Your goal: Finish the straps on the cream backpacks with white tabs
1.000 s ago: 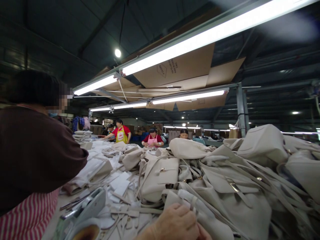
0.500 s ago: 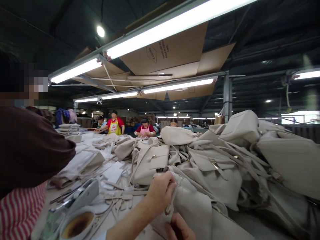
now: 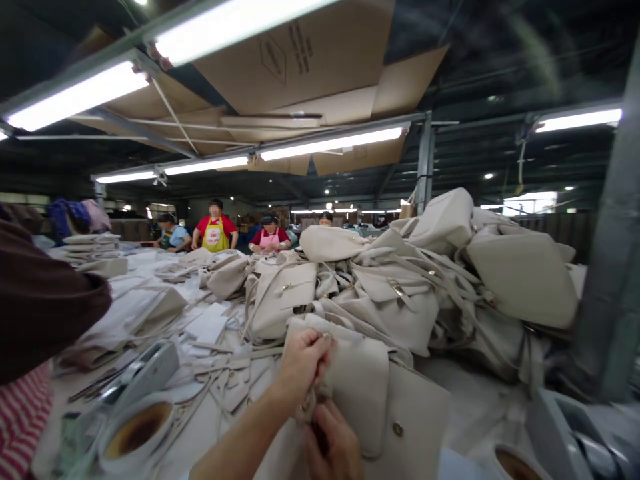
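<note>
A cream handbag point(image 3: 363, 380) lies in front of me with its flap side up, and a round metal snap point(image 3: 397, 429) shows on its lower panel. My left hand point(image 3: 303, 363) is closed on the bag's narrow strap near the bag's upper left side. Just below it, my right hand point(image 3: 334, 440) has its fingers pinched around the lower part of the same strap, beside a small metal fitting point(image 3: 305, 404). The fingers hide most of the strap between them, and the fingertips are slightly blurred.
A tall heap of cream bags point(image 3: 395, 287) stands beyond my hands. On the left are a tape dispenser point(image 3: 143, 380), a tape roll point(image 3: 140, 430) and loose straps point(image 3: 233, 380). A co-worker's dark sleeve point(image 3: 50, 293) is at far left; a metal post point(image 3: 613, 267) rises at right.
My view has turned to the right and tilted down, bringing the post and another dispenser into sight. Both hands stay on the strap, and more of the bag's lower panel with its snap shows.
</note>
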{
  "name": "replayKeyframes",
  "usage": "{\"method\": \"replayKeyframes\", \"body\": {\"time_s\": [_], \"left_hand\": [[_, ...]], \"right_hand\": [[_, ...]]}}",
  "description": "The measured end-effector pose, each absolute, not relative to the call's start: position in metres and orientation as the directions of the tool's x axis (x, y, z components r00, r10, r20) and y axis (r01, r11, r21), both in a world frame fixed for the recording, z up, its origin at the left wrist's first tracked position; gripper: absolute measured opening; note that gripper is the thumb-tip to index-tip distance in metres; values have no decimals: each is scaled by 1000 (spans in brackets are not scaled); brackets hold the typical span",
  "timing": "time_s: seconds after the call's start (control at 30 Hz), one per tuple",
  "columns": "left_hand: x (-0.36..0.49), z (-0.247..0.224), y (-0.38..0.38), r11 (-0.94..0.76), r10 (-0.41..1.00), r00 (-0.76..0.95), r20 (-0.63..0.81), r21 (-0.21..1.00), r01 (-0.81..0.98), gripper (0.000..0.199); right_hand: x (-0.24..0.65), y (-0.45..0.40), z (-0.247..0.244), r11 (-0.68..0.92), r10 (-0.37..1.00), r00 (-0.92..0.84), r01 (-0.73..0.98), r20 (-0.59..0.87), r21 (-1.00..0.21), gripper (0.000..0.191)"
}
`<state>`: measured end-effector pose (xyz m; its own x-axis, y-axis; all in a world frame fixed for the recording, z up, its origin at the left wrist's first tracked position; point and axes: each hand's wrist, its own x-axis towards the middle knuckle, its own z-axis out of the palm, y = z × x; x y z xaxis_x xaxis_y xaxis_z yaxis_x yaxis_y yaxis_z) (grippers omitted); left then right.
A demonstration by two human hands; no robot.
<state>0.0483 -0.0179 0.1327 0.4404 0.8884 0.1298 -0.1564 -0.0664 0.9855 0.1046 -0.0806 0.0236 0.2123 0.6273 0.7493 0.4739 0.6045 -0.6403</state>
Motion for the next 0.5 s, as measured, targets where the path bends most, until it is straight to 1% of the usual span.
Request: {"method": "replayKeyframes", "body": {"time_s": [0.13,0.2,0.27,0.33,0.4,0.43,0.5], "left_hand": [[60,136,-8,-19,883,454,117,976,-215,29],[62,133,-7,-19,845,516,137,974,-227,30],[58,128,-9,-38,782,604,156,978,-203,31],[49,123,-11,-51,729,670,144,986,-157,31],[40,120,-10,-52,725,678,120,991,-119,30],[36,118,-9,-54,737,666,114,992,-110,30],[32,115,-5,-63,759,640,119,992,-110,29]], "right_hand": [[103,-89,38,440,677,333,532,657,-723,18],[104,-93,44,397,718,347,507,603,-765,18],[108,-105,46,392,752,331,473,571,-790,20],[117,-125,44,426,746,293,481,598,-767,22],[134,-152,35,452,714,257,541,651,-709,23],[147,-167,28,433,702,265,578,661,-691,22],[180,-194,13,305,698,351,642,624,-703,20]]}}
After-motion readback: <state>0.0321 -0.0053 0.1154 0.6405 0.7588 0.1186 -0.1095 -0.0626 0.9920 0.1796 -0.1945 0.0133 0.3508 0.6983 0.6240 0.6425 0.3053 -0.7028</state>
